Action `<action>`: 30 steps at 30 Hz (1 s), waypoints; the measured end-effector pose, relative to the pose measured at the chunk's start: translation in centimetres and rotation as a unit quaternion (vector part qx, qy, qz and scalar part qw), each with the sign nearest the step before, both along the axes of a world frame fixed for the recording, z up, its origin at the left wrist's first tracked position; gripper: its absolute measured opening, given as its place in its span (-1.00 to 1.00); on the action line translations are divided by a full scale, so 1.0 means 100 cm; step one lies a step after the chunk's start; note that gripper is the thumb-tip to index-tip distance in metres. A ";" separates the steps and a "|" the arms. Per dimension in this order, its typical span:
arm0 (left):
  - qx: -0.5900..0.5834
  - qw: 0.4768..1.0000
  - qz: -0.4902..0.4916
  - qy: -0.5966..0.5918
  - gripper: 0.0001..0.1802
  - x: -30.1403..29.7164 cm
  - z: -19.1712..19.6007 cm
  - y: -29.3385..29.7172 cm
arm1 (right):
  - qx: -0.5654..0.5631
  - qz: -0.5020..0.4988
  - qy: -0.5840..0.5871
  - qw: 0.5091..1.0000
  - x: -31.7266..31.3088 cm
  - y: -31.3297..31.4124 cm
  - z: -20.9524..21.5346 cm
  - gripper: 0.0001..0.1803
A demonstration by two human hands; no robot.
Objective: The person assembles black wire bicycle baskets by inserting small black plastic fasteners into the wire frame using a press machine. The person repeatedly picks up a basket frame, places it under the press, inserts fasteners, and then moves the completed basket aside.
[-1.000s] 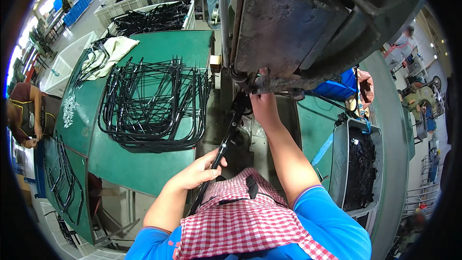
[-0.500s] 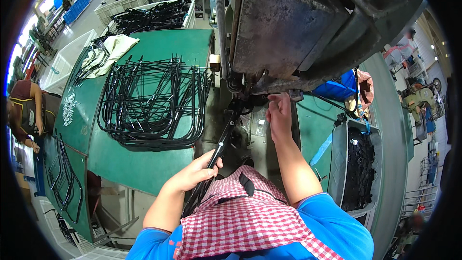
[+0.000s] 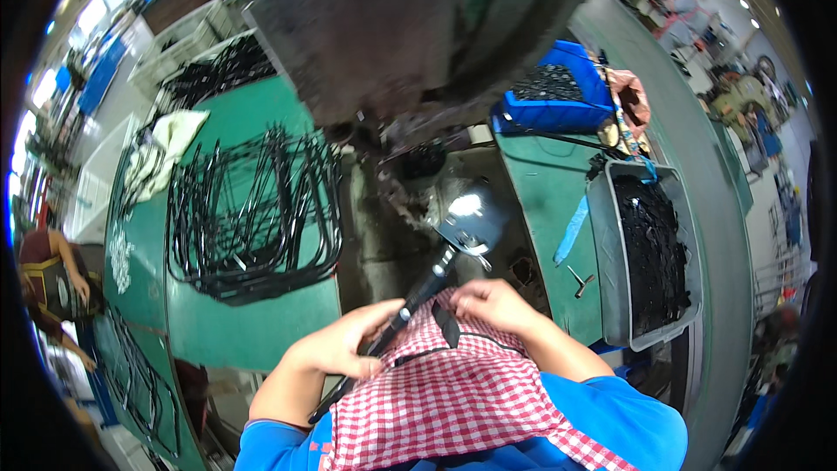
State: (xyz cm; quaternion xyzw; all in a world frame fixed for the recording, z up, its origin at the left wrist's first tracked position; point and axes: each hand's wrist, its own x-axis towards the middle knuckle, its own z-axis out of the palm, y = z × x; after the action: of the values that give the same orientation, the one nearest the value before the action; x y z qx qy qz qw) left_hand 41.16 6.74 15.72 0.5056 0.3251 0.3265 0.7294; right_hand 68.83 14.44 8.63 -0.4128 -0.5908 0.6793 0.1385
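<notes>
My left hand [image 3: 349, 342] is closed around a black metal tube [image 3: 423, 292], which slants from my lap up toward the machine. At the tube's far end sits a flat, shiny black plate [image 3: 466, 231], catching the light. My right hand [image 3: 495, 303] is in front of the checked apron [image 3: 436, 401], beside the tube and below the plate, its fingers curled together. What those fingers hold, if anything, is hidden. Beyond the plate stands the large, dark metal press machine [image 3: 375, 44], blurred, with its tooling [image 3: 423, 157] low down.
Bent black tube frames [image 3: 253, 209] are stacked on the green table [image 3: 253, 327] at left. At right are a grey bin of black parts [image 3: 615, 296], a blue bin [image 3: 558, 113] and a T-handled tool [image 3: 581, 283]. Another person [image 3: 61, 270] works at far left.
The tube and its end plate have come away from the machine's tooling toward me. My right hand has drawn back from the machine to the apron. The view has shifted.
</notes>
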 end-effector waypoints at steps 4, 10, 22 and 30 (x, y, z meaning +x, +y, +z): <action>0.198 0.972 -0.127 0.000 0.02 0.037 0.036 0.053 | 0.082 0.094 0.060 0.990 -0.001 -0.017 0.036 -0.64; 0.389 0.921 -0.013 0.006 -0.03 0.157 0.090 0.144 | 0.215 0.061 0.250 0.942 0.005 -0.026 0.115 -0.32; -0.062 0.973 0.221 -0.013 -0.20 0.226 -0.068 0.329 | 0.266 -0.130 0.535 0.791 0.205 0.007 0.133 -0.63; 0.105 0.930 0.352 0.016 -0.63 0.212 -0.099 0.403 | 0.259 -0.598 0.151 0.743 0.298 0.223 0.090 -0.81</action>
State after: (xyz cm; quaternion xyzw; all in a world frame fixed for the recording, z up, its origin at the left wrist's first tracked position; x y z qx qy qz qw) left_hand 62.39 47.07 5.80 0.4373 0.4577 0.5868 0.5050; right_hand 98.64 36.75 17.60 -0.5212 -0.3476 0.3313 0.7055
